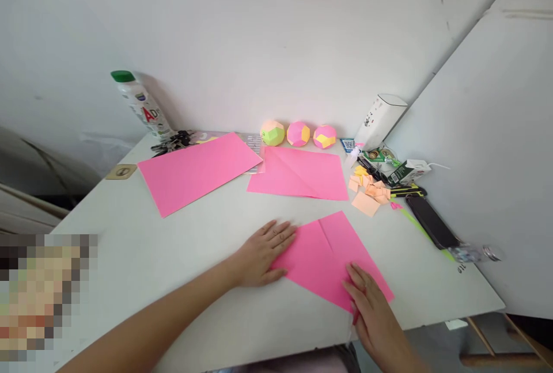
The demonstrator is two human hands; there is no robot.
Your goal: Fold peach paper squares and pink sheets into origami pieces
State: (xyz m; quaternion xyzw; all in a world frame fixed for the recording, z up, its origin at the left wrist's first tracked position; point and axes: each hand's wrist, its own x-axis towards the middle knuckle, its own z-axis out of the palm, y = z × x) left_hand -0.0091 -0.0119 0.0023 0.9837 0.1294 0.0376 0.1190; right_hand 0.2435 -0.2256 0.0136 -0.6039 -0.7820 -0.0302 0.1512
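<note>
A sheet of pink paper (319, 252) lies turned at an angle near the table's front, with a short crease or slit running in from its far edge. My left hand (263, 255) rests flat on the sheet's left corner, fingers stretched out. At the sheet's near right part is my right hand (369, 301), its fingers curled around a slim red object (355, 314). Most of that object is hidden by the hand, so its kind does not show.
A second pink sheet (302, 174) and a pink stack (201, 174) lie farther back. Three folded paper balls (298, 134) line the wall. A bottle (144, 105) stands at left. On the right are orange paper pieces (367, 191), a white cylinder (380, 122) and a dark phone (432, 222).
</note>
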